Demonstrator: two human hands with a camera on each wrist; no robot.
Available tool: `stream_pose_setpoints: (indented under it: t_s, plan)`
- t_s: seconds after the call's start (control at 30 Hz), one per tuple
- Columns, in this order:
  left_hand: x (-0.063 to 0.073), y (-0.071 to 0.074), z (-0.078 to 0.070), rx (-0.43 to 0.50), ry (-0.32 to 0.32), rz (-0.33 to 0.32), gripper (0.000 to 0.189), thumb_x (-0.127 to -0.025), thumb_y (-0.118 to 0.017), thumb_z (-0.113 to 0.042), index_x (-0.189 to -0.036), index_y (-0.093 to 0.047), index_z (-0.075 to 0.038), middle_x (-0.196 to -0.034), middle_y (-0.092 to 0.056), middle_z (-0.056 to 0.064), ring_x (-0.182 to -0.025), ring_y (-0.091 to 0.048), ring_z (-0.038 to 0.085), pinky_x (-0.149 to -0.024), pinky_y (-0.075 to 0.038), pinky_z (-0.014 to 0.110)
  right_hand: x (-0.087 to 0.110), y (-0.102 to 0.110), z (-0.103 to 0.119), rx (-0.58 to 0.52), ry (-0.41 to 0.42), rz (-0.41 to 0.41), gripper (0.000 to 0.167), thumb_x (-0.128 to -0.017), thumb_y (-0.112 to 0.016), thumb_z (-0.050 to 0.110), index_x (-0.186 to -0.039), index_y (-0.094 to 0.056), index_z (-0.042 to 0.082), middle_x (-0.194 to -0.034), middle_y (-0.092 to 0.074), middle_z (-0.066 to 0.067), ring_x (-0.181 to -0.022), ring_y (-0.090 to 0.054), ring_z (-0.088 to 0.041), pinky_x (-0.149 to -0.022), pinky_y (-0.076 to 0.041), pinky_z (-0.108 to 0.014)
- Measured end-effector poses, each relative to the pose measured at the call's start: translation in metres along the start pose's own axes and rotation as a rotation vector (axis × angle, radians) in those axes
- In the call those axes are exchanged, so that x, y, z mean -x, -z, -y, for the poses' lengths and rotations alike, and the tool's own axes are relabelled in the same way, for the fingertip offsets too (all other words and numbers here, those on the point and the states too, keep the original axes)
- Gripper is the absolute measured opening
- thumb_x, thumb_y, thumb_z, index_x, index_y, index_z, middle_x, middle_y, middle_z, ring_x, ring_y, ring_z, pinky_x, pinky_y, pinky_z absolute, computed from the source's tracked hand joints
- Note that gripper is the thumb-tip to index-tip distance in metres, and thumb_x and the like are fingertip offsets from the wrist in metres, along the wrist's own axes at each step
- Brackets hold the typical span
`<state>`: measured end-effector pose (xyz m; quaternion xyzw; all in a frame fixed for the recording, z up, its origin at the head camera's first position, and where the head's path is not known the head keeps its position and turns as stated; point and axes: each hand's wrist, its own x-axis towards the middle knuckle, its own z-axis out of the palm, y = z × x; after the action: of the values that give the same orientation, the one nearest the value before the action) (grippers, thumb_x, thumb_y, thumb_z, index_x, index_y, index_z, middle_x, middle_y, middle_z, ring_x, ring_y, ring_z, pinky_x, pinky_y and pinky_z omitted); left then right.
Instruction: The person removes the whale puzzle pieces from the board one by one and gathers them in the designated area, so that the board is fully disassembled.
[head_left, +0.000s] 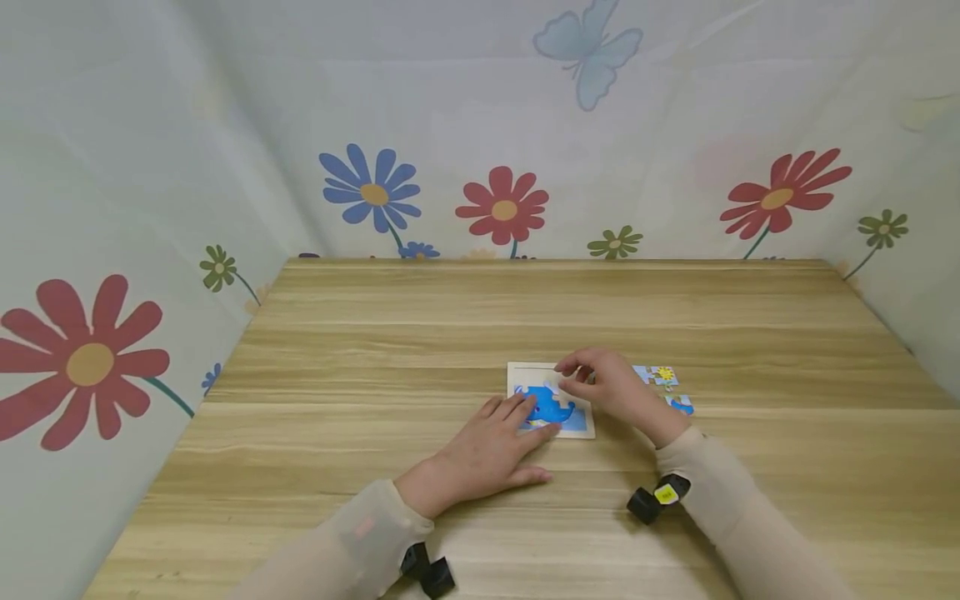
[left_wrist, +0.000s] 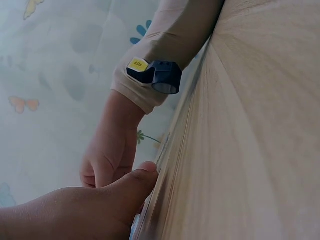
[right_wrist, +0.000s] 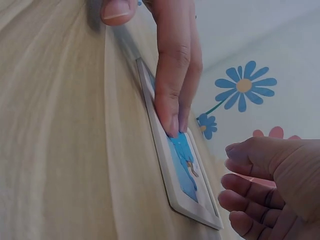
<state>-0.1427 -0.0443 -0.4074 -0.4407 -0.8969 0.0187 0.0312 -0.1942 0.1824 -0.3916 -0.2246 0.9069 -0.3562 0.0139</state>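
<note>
A small jigsaw board with a pale frame (head_left: pixel 512 377) lies flat on the table, partly filled with pieces that show a blue whale (head_left: pixel 551 408). My left hand (head_left: pixel 483 450) rests on it from the left, with extended fingers touching the whale pieces. In the right wrist view, fingertips (right_wrist: pixel 172 127) of that hand press down inside the frame. Above the board's right side hovers my right hand (head_left: pixel 611 387), its thumb and fingers loosely bent and apart. Nothing shows between them in the right wrist view. In the left wrist view, the board is mostly hidden behind my left hand (left_wrist: pixel 100 207).
Several loose puzzle pieces (head_left: pixel 666 375) lie right of the board, one with a yellow sun; another piece (head_left: pixel 679 405) sits nearer, partly behind my right wrist. The wooden table (head_left: pixel 360 333) ends at a flower-printed cloth (head_left: pixel 435 100). Black wrist cameras (head_left: pixel 645 504) hang below both sleeves.
</note>
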Motion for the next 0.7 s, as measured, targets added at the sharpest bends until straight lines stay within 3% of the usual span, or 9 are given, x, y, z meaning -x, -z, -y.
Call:
stream_pose_setpoints:
  t_s: [0.4,0.7]
  plan:
    - [-0.001,0.001,0.0,0.004,-0.005,0.002,0.061,-0.093,-0.041,-0.064,-0.143,-0.046,-0.029,-0.149,-0.042,0.015,-0.139,-0.039,0.033,-0.11,-0.037,0.048,-0.007,-0.014,0.001,0.052,-0.018,0.016,0.018,-0.088,-0.067,0.012,-0.102,-0.07,0.001,-0.092,-0.066,-0.01,-0.081,-0.06,-0.016,-0.073,-0.05,-0.029]
    - [-0.001,0.001,0.0,0.01,-0.003,0.002,0.06,-0.094,-0.042,-0.063,-0.143,-0.047,-0.029,-0.149,-0.043,0.015,-0.139,-0.039,0.033,-0.11,-0.037,0.047,-0.007,-0.02,0.007,0.07,-0.094,0.034,0.016,-0.089,-0.065,0.013,-0.101,-0.07,0.004,-0.091,-0.06,-0.008,-0.078,-0.053,-0.015,-0.07,-0.045,-0.026]
